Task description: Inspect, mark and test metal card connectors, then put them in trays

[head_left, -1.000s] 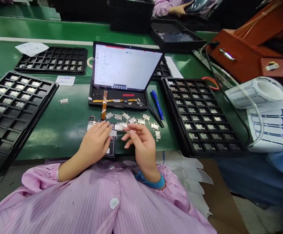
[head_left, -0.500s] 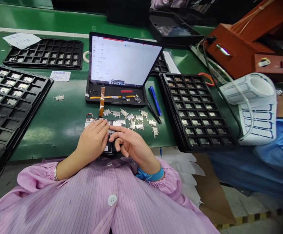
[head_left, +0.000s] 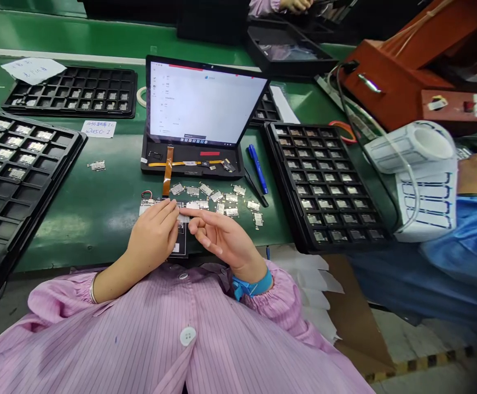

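Note:
My left hand (head_left: 154, 235) lies with fingers curled over a small black fixture board (head_left: 180, 244) at the table's front edge, fingertips on a small silver module at the board's top. My right hand (head_left: 217, 238) rests beside it, palm half up, index finger stretched toward the same silver module (head_left: 192, 206). Several loose silver modules (head_left: 222, 196) lie scattered just beyond both hands. An orange flex cable (head_left: 167, 171) runs from the board up to a black base under a lit tablet screen (head_left: 199, 104).
A black compartment tray (head_left: 329, 183) of modules sits at right, another tray (head_left: 21, 180) at left, a third tray (head_left: 72, 93) at back left. A blue pen (head_left: 257, 167) lies by the tablet. A label roll (head_left: 421, 158) and a blue-sleeved person (head_left: 464, 251) are at right.
My right hand came down from above the loose modules to rest beside my left hand at the board, and turned palm-up. The camera view tilted slightly lower.

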Motion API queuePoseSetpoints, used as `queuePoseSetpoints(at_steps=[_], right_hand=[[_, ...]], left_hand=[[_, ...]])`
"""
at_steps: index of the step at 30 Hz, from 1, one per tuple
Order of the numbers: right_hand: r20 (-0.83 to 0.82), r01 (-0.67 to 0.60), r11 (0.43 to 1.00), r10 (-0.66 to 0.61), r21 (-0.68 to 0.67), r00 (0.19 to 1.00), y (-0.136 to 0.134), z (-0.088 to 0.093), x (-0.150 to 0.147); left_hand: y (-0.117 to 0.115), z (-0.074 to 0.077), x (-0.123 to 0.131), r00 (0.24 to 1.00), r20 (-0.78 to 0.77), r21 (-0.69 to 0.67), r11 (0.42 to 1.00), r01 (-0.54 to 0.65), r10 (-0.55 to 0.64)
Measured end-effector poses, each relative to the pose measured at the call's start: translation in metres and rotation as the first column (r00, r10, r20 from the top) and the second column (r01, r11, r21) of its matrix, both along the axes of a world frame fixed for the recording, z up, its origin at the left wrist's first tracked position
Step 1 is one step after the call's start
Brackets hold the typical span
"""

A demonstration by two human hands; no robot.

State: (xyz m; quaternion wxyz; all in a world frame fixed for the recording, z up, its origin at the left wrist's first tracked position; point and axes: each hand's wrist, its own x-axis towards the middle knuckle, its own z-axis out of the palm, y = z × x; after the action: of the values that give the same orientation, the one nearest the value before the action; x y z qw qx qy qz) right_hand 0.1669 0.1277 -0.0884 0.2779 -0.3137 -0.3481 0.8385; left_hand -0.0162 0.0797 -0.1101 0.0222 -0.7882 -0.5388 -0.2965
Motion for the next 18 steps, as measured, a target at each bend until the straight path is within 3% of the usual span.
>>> queuePoseSetpoints(at_steps=[2, 3, 4, 6, 7, 8, 9, 12, 15, 18], right_hand=[[0.136, 0.017, 0.990, -0.037, 0.142, 0.990, -0.001, -0.001, -0.001], [0.245, 0.052, 0.956, -0.127, 0.289, 0.961, -0.002, -0.001, -0.002], [0.351, 0.066, 0.877, -0.259, 0.476, 0.900, -0.002, -0.002, -0.002], [0.452, -0.065, 0.590, -0.539, 0.805, 0.711, -0.002, -0.003, -0.005], [0.456, -0.193, 0.441, -0.629, 0.876, 0.630, -0.002, -0.003, -0.006], [0.460, -0.323, 0.329, -0.675, 0.888, 0.577, 0.000, -0.004, -0.007], [0.475, -0.429, 0.257, -0.691, 0.866, 0.544, 0.001, -0.006, -0.008], [0.506, -0.571, 0.179, -0.712, 0.801, 0.486, 0.003, -0.008, -0.008], [0.421, -0.532, 0.138, -0.783, 0.836, 0.458, -0.004, -0.007, -0.006], [0.315, -0.459, 0.031, -0.768, 0.888, 0.558, -0.019, -0.001, -0.006]], left_hand=[[0.000, 0.000, 0.000, 1.000, 0.004, -0.001, 1.000, -0.005, 0.005], [0.000, 0.001, 0.000, 1.000, 0.004, -0.003, 1.000, -0.007, 0.007], [0.000, 0.001, 0.000, 1.000, 0.004, -0.005, 1.000, -0.007, 0.007], [-0.001, 0.001, 0.000, 1.000, 0.008, -0.007, 1.000, -0.007, 0.007], [-0.001, 0.001, 0.000, 1.000, 0.012, -0.009, 1.000, -0.009, 0.009], [-0.001, 0.000, 0.000, 1.000, 0.017, -0.012, 1.000, -0.012, 0.012], [-0.001, 0.000, 0.000, 1.000, 0.021, -0.018, 1.000, -0.015, 0.015], [-0.001, 0.000, -0.001, 0.999, 0.038, -0.034, 0.999, -0.008, 0.009], [-0.002, 0.006, -0.002, 0.993, 0.111, -0.059, 0.998, -0.029, 0.035], [-0.006, 0.019, -0.005, 0.946, 0.309, -0.183, 0.982, -0.047, 0.103]])
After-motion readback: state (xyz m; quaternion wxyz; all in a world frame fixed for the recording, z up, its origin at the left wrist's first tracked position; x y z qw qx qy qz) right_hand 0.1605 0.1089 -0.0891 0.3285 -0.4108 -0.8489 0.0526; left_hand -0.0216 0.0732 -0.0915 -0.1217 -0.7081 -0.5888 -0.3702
